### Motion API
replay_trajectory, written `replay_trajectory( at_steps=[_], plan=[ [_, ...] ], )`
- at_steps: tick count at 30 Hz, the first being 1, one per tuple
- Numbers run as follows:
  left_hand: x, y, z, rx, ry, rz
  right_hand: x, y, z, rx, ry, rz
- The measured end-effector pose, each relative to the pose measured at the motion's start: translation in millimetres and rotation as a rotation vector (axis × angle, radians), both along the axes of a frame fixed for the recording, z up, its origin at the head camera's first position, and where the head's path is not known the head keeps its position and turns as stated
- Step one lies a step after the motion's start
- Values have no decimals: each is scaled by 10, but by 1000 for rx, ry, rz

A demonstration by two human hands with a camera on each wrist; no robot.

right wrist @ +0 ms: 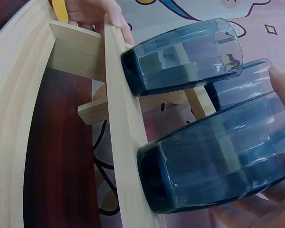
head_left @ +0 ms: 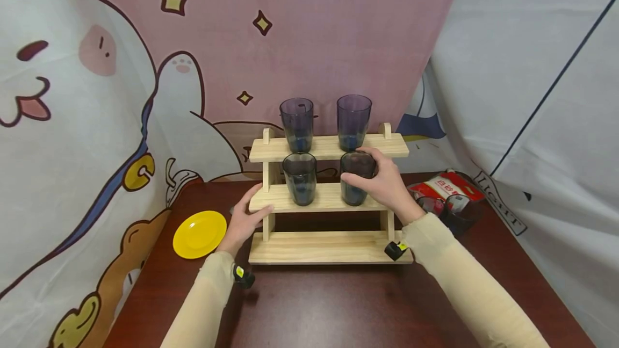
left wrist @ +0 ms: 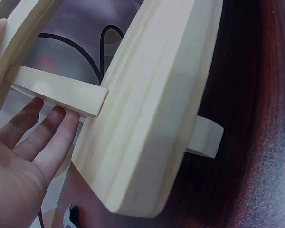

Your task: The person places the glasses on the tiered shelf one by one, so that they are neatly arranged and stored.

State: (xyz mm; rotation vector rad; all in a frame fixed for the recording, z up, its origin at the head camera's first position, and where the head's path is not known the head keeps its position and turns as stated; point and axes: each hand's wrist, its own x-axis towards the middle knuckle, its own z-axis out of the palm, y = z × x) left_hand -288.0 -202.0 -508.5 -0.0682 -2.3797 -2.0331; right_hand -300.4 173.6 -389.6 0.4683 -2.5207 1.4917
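On a three-tier wooden rack (head_left: 329, 248) stand several dark tinted glasses, two on the top board and two on the middle one. My right hand (head_left: 387, 184) grips the right glass (right wrist: 218, 159) of the middle board, thumb on one side and fingers round the other. That glass stands upright, its base at the board. At the rack's left end my left hand (head_left: 244, 222) holds the middle board, thumb at its front edge. In the left wrist view the fingers (left wrist: 52, 137) lie against the side upright. Beside the gripped glass is the left middle glass (head_left: 300, 179).
A yellow plate (head_left: 200, 234) lies on the dark red table (head_left: 319, 305) left of the rack. To the right, more dark glasses (head_left: 456, 214) stand by a red and clear package (head_left: 450, 184). Printed cloth (head_left: 329, 31) hangs close behind the rack and along both sides.
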Motion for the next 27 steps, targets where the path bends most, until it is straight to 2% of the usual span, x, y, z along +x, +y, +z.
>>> replay_trajectory(
  at_steps=[16,23,27],
  plan=[
    [-7,-2,-26,-9,2,8,25,57,38,63,-7,3],
    [-8,0,-23,-17,14,11,90,234,34,27,-12,11],
    [-10,-9,-30,-22,17,14,135,388,10,23,26,22]
  ],
)
